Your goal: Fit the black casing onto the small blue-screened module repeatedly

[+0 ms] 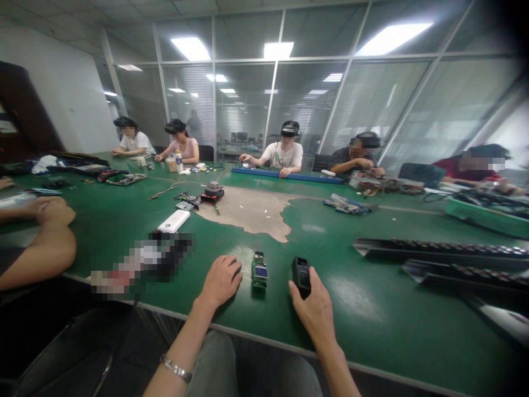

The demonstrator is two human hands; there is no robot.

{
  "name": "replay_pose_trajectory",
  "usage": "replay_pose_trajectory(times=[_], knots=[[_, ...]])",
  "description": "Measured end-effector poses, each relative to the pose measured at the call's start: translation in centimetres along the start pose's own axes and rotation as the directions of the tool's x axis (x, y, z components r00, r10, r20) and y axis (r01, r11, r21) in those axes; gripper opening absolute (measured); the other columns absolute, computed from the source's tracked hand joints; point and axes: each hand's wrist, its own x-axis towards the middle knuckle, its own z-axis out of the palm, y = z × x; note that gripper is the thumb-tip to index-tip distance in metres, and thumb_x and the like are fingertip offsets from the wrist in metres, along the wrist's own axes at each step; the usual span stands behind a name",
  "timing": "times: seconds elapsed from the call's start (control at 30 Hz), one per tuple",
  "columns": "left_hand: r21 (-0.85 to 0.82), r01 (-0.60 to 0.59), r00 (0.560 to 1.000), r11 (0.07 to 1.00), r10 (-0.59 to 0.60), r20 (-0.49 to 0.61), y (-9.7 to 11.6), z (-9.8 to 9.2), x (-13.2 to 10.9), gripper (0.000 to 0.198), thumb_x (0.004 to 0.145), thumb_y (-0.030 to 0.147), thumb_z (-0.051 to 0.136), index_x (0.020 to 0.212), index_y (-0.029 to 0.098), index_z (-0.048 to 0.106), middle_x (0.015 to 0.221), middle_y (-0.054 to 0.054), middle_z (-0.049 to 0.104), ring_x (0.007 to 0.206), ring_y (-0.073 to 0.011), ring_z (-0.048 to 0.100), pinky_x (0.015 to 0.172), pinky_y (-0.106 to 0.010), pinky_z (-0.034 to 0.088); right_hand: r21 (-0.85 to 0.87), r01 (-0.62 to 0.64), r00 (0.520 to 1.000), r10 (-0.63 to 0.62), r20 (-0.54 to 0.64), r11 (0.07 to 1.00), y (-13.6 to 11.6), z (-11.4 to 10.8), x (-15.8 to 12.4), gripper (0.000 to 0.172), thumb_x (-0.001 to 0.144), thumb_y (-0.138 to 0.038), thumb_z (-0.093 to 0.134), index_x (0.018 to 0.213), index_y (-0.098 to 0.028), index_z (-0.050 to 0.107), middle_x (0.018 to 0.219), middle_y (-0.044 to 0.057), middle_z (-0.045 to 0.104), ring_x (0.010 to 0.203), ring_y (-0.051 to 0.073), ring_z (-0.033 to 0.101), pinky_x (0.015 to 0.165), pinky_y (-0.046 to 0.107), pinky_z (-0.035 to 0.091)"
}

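My left hand point(221, 280) rests palm down on the green table point(372, 309), fingers loosely curled, just left of a small green circuit board with a blue screen point(259, 270). It does not hold the board. My right hand point(316, 310) is closed around a small black box-shaped part point(301, 274), which stands upright on the table right of the board. A metal bracelet point(176, 368) circles my left wrist.
A worn bare patch point(252, 212) marks the table's middle. A white power bank point(174, 221) and small parts point(212, 192) lie to the far left. Long black heat-sink strips point(446, 251) lie at right. Another person's arms point(39, 237) rest at left; several people sit along the far side.
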Motion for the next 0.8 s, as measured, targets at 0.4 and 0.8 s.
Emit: replay_pose_trajectory(times=[0.4, 0.8], knots=[[-0.013, 0.025, 0.998, 1.000, -0.026, -0.055, 0.6, -0.6, 0.1, 0.034, 0.096, 0.026, 0.038, 0.122, 0.020, 0.059, 0.122, -0.008, 0.061, 0.112, -0.0220, 0.052, 0.103, -0.041, 0.039, -0.036, -0.026, 0.999, 0.028, 0.046, 0.999, -0.2, -0.3, -0.1, 0.075, 0.084, -0.050, 0.047, 0.142, -0.004, 0.035, 0.131, 0.021, 0.053, 0.115, 0.033, 0.055, 0.098, 0.044, 0.043], [-0.053, 0.063, 0.996, 0.997, -0.067, -0.067, 0.3, -0.8, 0.2, 0.032, 0.090, 0.020, 0.045, 0.114, 0.025, 0.066, 0.121, -0.004, 0.063, 0.114, -0.0222, 0.052, 0.106, -0.044, 0.035, 0.088, -0.151, 0.985, 0.143, 0.093, 0.985, -3.1, -1.2, -0.3, 0.075, 0.083, -0.056, 0.049, 0.142, -0.010, 0.039, 0.135, 0.018, 0.053, 0.121, 0.032, 0.053, 0.101, 0.045, 0.041]])
